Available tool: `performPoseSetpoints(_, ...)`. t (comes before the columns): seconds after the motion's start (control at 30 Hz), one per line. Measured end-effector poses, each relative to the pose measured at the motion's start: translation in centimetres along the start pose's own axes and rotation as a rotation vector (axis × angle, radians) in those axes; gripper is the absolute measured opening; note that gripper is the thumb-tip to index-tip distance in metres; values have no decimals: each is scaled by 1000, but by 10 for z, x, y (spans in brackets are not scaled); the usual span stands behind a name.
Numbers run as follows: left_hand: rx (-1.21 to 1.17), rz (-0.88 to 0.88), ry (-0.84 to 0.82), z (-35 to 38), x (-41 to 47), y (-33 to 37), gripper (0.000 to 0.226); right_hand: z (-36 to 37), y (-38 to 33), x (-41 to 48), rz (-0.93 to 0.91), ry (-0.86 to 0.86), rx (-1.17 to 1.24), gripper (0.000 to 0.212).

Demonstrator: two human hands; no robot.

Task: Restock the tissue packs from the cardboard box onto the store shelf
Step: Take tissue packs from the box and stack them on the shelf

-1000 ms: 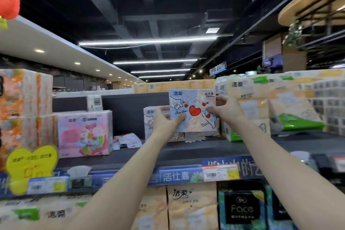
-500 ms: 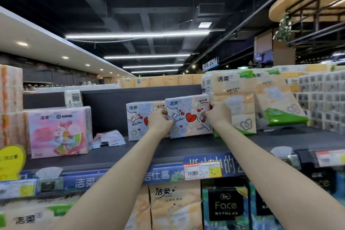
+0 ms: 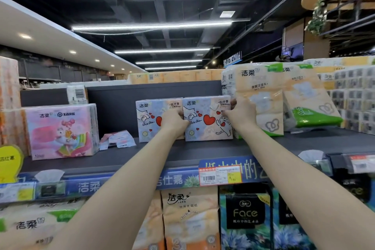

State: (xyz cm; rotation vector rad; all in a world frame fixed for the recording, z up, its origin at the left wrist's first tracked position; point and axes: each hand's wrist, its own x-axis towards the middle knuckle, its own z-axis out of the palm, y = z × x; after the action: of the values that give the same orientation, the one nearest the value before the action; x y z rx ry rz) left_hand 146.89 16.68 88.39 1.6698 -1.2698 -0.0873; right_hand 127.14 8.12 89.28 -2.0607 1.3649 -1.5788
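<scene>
Left hand [image 3: 175, 121] and right hand [image 3: 240, 114], fingers [image 3: 228, 112] curled against its sides, hold a tissue pack [image 3: 207, 118] upright on the shelf [image 3: 182, 154] beside a matching pack [image 3: 151, 121].

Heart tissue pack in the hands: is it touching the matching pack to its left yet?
Touching. In the head view the held heart pack sits flush against the matching pack, no shelf backing visible between them, the left hand covering the lower seam.
</scene>
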Motion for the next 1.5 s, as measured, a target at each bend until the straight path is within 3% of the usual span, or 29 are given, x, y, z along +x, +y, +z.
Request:
performPoseSetpoints(0.23, 103, 2, 65, 3, 1, 4, 15, 3, 1, -5, -8, -96, -83, 8)
performPoseSetpoints(0.37, 138, -30, 95, 7, 7, 6, 12, 5, -4, -5, 2, -112, -54, 24)
performPoseSetpoints(0.53, 167, -57, 112, 10, 12, 5, 21, 4, -1, -5, 77, -204, 56, 69)
performPoseSetpoints(0.93, 451, -112, 109, 5, 3, 9, 45, -5, -4, -7, 146, -323, 147, 73)
performPoseSetpoints(1.13, 519, 59, 75, -5, -8, 14, 33, -11, -5, -2, 97, -304, 59, 62)
performPoseSetpoints(1.3, 573, 220, 79, -14, -31, 21, 44, -22, -18, -15, -15, -318, -17, 55)
performPoseSetpoints(1.5, 521, 286, 68, -35, -80, 37, 44, -59, -44, -71, -107, -330, -112, 60)
